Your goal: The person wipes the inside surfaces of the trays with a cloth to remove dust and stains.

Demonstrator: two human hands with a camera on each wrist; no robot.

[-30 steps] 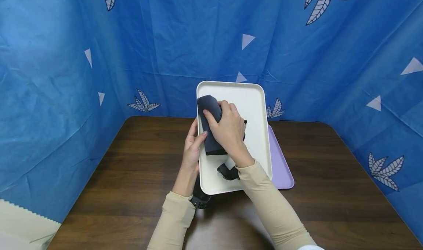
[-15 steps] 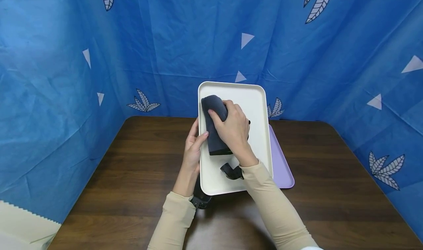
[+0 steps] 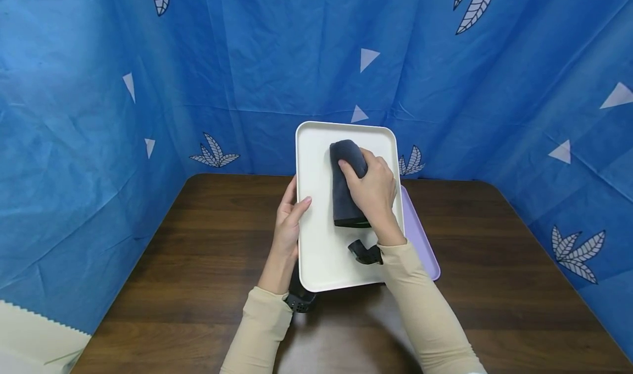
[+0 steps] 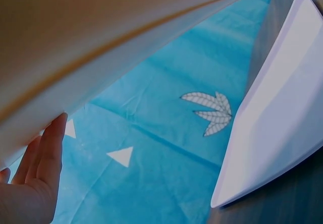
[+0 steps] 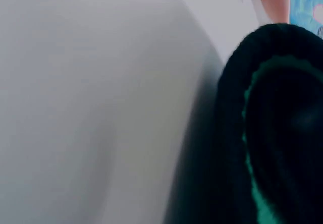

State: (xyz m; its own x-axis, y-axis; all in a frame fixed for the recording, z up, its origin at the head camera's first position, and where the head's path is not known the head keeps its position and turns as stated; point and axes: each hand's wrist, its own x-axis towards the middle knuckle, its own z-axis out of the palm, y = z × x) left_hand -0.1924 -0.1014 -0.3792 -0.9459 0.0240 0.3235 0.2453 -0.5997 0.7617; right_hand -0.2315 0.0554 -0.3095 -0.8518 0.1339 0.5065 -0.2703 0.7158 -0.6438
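In the head view, a white tray (image 3: pixel 316 253) is held up, tilted toward me. My left hand (image 3: pixel 287 225) grips its left edge, thumb over the rim and fingers behind. The left wrist view has that hand's fingers (image 4: pixel 48 158) against the tray's underside (image 4: pixel 126 42). Against the tray's inner face, my right hand (image 3: pixel 374 193) holds a folded dark grey cloth (image 3: pixel 344 193), thumb on its near side and fingers around the far one. Close up in the right wrist view, the cloth's (image 5: pixel 234 133) rolled end has green edging. The right fingertips are partly hidden.
A purple tray (image 3: pixel 419 242) lies on the brown wooden table (image 3: pixel 198 253), partly behind the white tray. A blue patterned curtain (image 3: pixel 277 61) hangs behind and at both sides. Black wrist cameras (image 3: pixel 365 252) are strapped on both wrists.
My right hand has moved the folded cloth rightward across the white tray, from its left edge to right of the middle. The left hand and the tray have stayed almost in place.
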